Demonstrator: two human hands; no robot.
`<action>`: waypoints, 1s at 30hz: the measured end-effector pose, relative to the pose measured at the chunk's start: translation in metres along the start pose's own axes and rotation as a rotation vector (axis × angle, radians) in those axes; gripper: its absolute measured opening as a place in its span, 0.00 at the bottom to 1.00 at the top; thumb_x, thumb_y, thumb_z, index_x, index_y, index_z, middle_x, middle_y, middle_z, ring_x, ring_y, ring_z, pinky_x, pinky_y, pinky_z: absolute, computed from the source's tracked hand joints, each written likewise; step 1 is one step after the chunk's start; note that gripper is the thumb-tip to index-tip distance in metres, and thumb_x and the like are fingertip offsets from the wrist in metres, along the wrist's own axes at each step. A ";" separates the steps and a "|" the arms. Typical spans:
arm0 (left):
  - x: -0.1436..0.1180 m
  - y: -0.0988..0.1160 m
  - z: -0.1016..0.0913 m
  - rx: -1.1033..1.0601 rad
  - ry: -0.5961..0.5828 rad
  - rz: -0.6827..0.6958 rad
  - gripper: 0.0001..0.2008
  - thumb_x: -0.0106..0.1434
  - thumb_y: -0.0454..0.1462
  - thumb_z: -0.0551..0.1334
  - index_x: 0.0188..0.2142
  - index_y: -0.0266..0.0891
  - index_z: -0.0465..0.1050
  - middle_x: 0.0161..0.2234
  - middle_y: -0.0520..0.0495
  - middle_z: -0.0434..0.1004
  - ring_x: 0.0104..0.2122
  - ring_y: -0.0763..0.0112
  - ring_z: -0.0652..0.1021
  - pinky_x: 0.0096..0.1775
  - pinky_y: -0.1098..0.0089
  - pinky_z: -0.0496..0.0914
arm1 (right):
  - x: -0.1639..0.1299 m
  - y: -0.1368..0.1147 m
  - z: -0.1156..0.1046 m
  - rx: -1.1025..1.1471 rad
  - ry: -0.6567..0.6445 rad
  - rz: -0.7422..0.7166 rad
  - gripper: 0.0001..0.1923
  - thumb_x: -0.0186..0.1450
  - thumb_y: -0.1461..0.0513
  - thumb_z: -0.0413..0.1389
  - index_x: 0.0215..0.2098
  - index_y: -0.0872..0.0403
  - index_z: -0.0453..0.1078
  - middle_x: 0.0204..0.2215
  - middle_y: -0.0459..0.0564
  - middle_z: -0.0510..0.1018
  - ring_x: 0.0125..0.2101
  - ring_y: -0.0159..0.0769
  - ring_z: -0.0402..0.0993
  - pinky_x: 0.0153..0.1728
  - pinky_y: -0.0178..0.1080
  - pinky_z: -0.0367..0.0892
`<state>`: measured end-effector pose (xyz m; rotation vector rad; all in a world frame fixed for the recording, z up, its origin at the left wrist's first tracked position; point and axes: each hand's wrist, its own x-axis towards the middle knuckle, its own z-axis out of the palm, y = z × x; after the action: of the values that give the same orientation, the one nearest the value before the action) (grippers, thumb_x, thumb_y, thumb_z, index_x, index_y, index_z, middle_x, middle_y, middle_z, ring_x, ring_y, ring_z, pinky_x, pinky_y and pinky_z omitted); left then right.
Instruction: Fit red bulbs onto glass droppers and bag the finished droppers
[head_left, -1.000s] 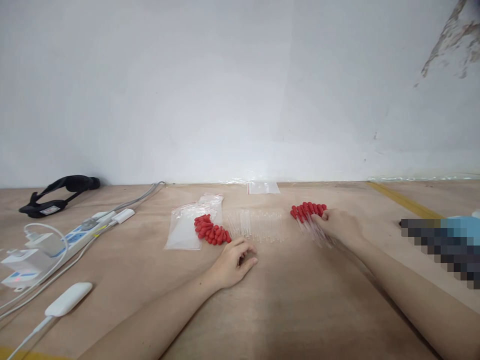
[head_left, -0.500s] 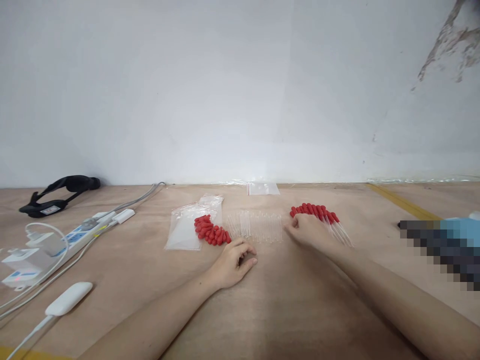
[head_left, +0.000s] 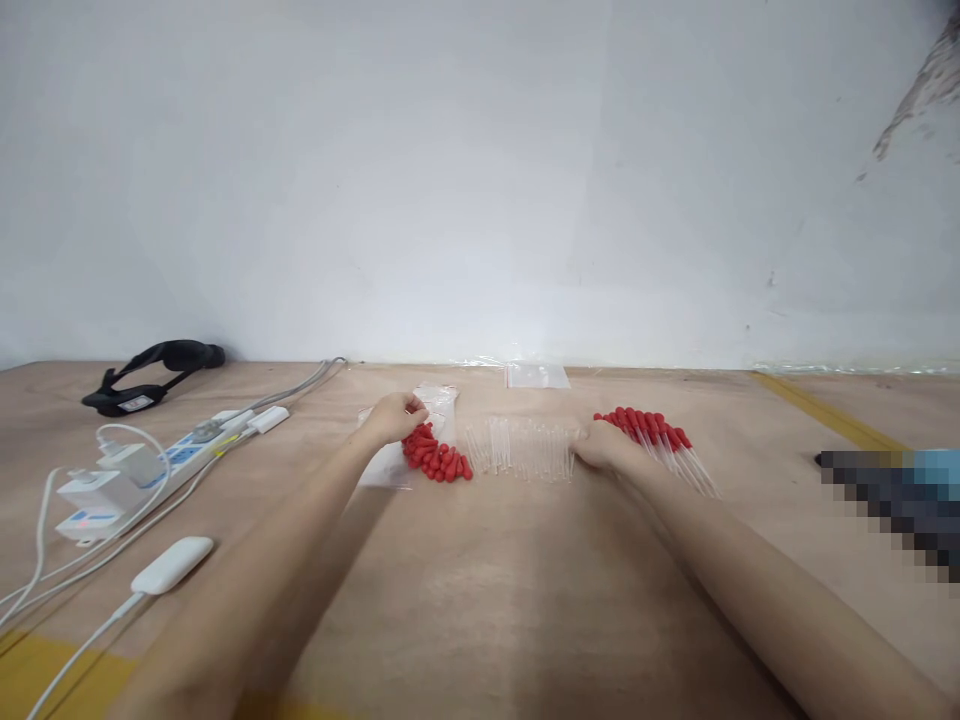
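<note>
My left hand [head_left: 396, 416] is at the upper end of a curved pile of red rubber bulbs [head_left: 442, 464], its fingers pinched on a bulb there, which they mostly cover. Between my hands lies a row of thin clear dropper tubes [head_left: 531, 450], side by side. At the right end of that row, my right hand [head_left: 598, 445] has its fingertips closed on one of these tubes. Just beyond it lies a slanted row of droppers [head_left: 660, 432], with red bulbs on clear stems. Clear plastic bags [head_left: 384, 468] lie partly under my left hand and the bulbs.
On the left are a white power strip [head_left: 176, 455] with plugs and cables, a white oblong device [head_left: 172, 565] on a cord, and a black strap-like headset [head_left: 154, 378]. Another small bag [head_left: 538, 376] lies by the wall. A blurred dark object [head_left: 885, 495] sits at the right edge.
My left hand has moved from in front of the tubes up and left to the bulbs. My right hand has shifted slightly to the tube row's right end. The camera view has turned a little left.
</note>
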<state>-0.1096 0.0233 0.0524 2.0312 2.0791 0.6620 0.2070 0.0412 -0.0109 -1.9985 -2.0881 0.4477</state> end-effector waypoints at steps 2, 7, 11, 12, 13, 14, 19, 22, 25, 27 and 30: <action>0.012 -0.009 0.001 0.022 -0.064 -0.052 0.08 0.50 0.40 0.59 0.25 0.37 0.70 0.25 0.49 0.74 0.27 0.69 0.73 0.27 0.75 0.64 | 0.003 0.000 0.001 -0.009 -0.008 -0.016 0.16 0.57 0.59 0.48 0.37 0.59 0.72 0.32 0.60 0.76 0.34 0.43 0.72 0.29 0.36 0.63; 0.027 -0.013 0.010 0.055 -0.167 -0.140 0.10 0.45 0.42 0.62 0.24 0.37 0.71 0.23 0.49 0.74 0.26 0.69 0.72 0.25 0.75 0.62 | 0.010 -0.004 0.003 -0.051 -0.012 0.015 0.18 0.54 0.62 0.50 0.39 0.62 0.71 0.37 0.63 0.74 0.36 0.45 0.72 0.30 0.38 0.63; 0.037 -0.014 0.009 0.049 -0.248 -0.184 0.11 0.42 0.42 0.64 0.22 0.37 0.72 0.19 0.50 0.71 0.24 0.69 0.71 0.23 0.75 0.62 | 0.009 -0.011 0.001 -0.069 -0.022 0.020 0.15 0.54 0.62 0.51 0.37 0.61 0.72 0.36 0.62 0.75 0.35 0.44 0.72 0.30 0.37 0.63; 0.039 -0.014 0.009 0.046 -0.263 -0.195 0.11 0.41 0.42 0.64 0.21 0.36 0.72 0.18 0.51 0.70 0.23 0.70 0.70 0.22 0.75 0.62 | 0.007 -0.013 -0.001 -0.068 -0.026 0.013 0.14 0.54 0.62 0.51 0.36 0.61 0.72 0.34 0.61 0.75 0.34 0.43 0.72 0.30 0.37 0.63; 0.041 -0.015 0.008 0.043 -0.274 -0.206 0.11 0.40 0.42 0.64 0.21 0.36 0.72 0.16 0.51 0.69 0.21 0.70 0.70 0.22 0.75 0.61 | 0.005 -0.014 -0.004 -0.064 -0.030 0.001 0.13 0.55 0.62 0.51 0.35 0.60 0.72 0.33 0.60 0.76 0.33 0.42 0.72 0.30 0.36 0.62; 0.042 -0.016 0.008 0.040 -0.281 -0.216 0.11 0.40 0.42 0.65 0.21 0.36 0.72 0.15 0.51 0.68 0.20 0.71 0.69 0.21 0.75 0.61 | 0.002 -0.015 -0.007 -0.060 -0.033 -0.014 0.12 0.55 0.62 0.51 0.34 0.59 0.72 0.31 0.59 0.76 0.33 0.41 0.72 0.30 0.35 0.62; 0.043 -0.018 0.011 0.009 -0.281 -0.223 0.11 0.40 0.41 0.65 0.19 0.35 0.71 0.14 0.52 0.66 0.19 0.73 0.67 0.19 0.75 0.58 | -0.027 -0.018 -0.026 -0.038 -0.013 -0.092 0.14 0.60 0.61 0.45 0.31 0.59 0.70 0.29 0.57 0.76 0.30 0.38 0.71 0.28 0.33 0.59; 0.039 -0.021 0.012 -0.023 -0.256 -0.212 0.12 0.42 0.42 0.64 0.20 0.35 0.70 0.16 0.52 0.67 0.21 0.72 0.68 0.20 0.75 0.59 | -0.054 -0.015 -0.031 -0.049 0.084 -0.111 0.16 0.62 0.60 0.41 0.31 0.59 0.68 0.27 0.57 0.74 0.27 0.37 0.70 0.25 0.34 0.57; 0.031 -0.025 0.008 -0.076 -0.232 -0.180 0.13 0.46 0.44 0.62 0.24 0.36 0.69 0.20 0.51 0.69 0.24 0.72 0.70 0.23 0.76 0.62 | -0.077 -0.010 -0.027 -0.030 0.228 -0.163 0.13 0.63 0.62 0.41 0.34 0.59 0.65 0.26 0.55 0.73 0.23 0.35 0.68 0.23 0.34 0.55; 0.023 -0.029 0.003 -0.116 -0.246 -0.149 0.14 0.46 0.46 0.62 0.26 0.36 0.69 0.23 0.51 0.71 0.27 0.72 0.71 0.25 0.77 0.63 | -0.089 -0.005 -0.022 0.018 0.296 -0.240 0.12 0.63 0.62 0.40 0.37 0.59 0.63 0.26 0.53 0.73 0.23 0.35 0.67 0.24 0.35 0.56; 0.013 -0.036 -0.004 -0.159 -0.300 -0.121 0.17 0.43 0.47 0.64 0.27 0.36 0.70 0.26 0.49 0.73 0.29 0.70 0.72 0.26 0.77 0.65 | -0.099 0.000 -0.013 0.045 0.380 -0.340 0.13 0.63 0.62 0.42 0.40 0.59 0.63 0.26 0.53 0.74 0.26 0.38 0.69 0.27 0.36 0.58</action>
<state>-0.1446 0.0357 0.0436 1.7780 1.8940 0.4538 0.2171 -0.0569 0.0065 -1.5135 -2.0844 0.0465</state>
